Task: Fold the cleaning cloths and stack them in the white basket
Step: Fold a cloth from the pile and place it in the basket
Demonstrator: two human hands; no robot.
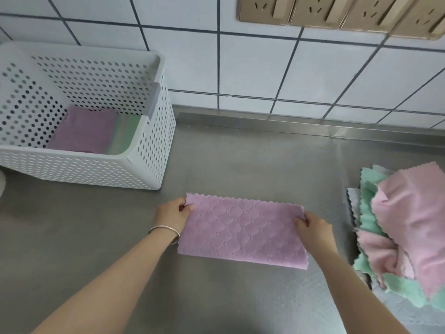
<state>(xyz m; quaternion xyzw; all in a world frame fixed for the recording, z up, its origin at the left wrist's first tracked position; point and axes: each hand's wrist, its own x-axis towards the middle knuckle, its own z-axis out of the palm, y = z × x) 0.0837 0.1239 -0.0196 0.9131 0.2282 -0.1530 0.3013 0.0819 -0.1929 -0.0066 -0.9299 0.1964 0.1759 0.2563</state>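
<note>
Right now my left hand (174, 213) pinches the far left corner of the purple cloth (243, 231), thumb on top and fingers curled under the scalloped edge. A silver bangle (166, 233) sits on that wrist. My right hand (313, 227) pinches the far right corner of the same cloth, fingers closed over its edge. I see the cloth as a long rectangle, quilted in a diamond pattern, lying flat on the steel counter (240, 160) between my two hands.

Beyond the cloth and to its left, the white basket (149, 150) stands on the counter, well apart from it. Inside lies a folded purple cloth (81, 133) with a green one (125, 128) showing just beside it toward the basket's right wall. To the right of the cloth I hold, a loose pile of cloths (404, 227) rests near the counter's edge: pink on top, green and grey edges showing underneath. Behind everything rises a white tiled wall (252, 63).
</note>
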